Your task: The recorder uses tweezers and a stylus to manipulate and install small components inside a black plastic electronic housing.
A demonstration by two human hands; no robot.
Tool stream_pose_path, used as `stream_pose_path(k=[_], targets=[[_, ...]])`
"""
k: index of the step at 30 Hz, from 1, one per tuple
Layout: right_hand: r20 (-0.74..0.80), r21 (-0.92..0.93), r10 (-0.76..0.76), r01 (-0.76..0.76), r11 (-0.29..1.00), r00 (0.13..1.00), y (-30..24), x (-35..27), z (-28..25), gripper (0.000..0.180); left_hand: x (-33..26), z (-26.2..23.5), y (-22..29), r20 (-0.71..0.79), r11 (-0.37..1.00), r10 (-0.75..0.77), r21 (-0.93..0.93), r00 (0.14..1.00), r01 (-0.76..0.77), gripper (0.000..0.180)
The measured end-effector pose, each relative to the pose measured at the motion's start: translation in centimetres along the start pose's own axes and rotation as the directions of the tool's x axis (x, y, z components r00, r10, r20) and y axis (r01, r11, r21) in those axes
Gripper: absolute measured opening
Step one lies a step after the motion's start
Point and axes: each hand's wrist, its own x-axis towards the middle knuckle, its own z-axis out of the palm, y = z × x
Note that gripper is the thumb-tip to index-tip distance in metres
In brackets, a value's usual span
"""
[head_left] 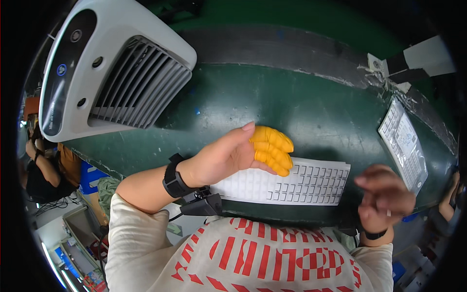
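My left hand (238,153) is loosely open above the left half of the sheet (311,182), palm partly showing, bare thumb upward, yellow covers (272,146) on the fingers. I see nothing gripped in it; whether those fingers touch the paper I cannot tell. The sheet lies flat along the near edge of the green table (301,112), marked with rows of small dark outlines. My right hand (386,194) is near the table's right end, just beyond the sheet, fingers bent but too blurred to tell whether they close on anything. A black strap (174,180) circles my left wrist, a dark band (374,235) my right. The cooler (116,58) stands at the table's far left corner. A white pack (404,146) lies slanted by the right edge.
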Motion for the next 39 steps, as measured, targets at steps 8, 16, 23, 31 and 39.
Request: stream_pose_path(k=[8, 16, 23, 31, 39], targets=[[0.108, -0.307, -0.054, 0.084, 0.948, 0.993, -4.9, -1.1, -0.6, 0.028, -0.2, 0.1, 0.2, 0.050, 0.994, 0.110, 0.008, 0.993, -0.111, 0.060], [0.133, -0.280, 0.019, 0.019, 0.960, 0.991, -3.1, -4.3, -1.1, 0.052, 0.1, -0.3, -0.8, 0.069, 0.993, 0.114, -0.004, 0.991, -0.114, 0.064], [0.036, -0.279, 0.091, -0.077, 0.957, 0.995, -3.4, -6.2, -0.6, 0.056, 0.2, 0.5, -0.8, -0.058, 0.992, 0.094, 0.095, 0.994, -0.088, 0.065], [-0.022, -0.314, 0.121, -0.122, 0.941, 0.992, -3.5, -7.4, -0.5, 0.061, 0.1, -0.1, -0.9, -0.040, 0.990, 0.117, 0.086, 0.992, -0.113, 0.066], [-0.106, -0.315, 0.154, -0.180, 0.932, 0.982, -3.9, -8.6, 0.0, 0.067, 0.6, 0.2, -1.0, -0.009, 0.990, 0.101, 0.100, 0.995, -0.100, 0.063]])
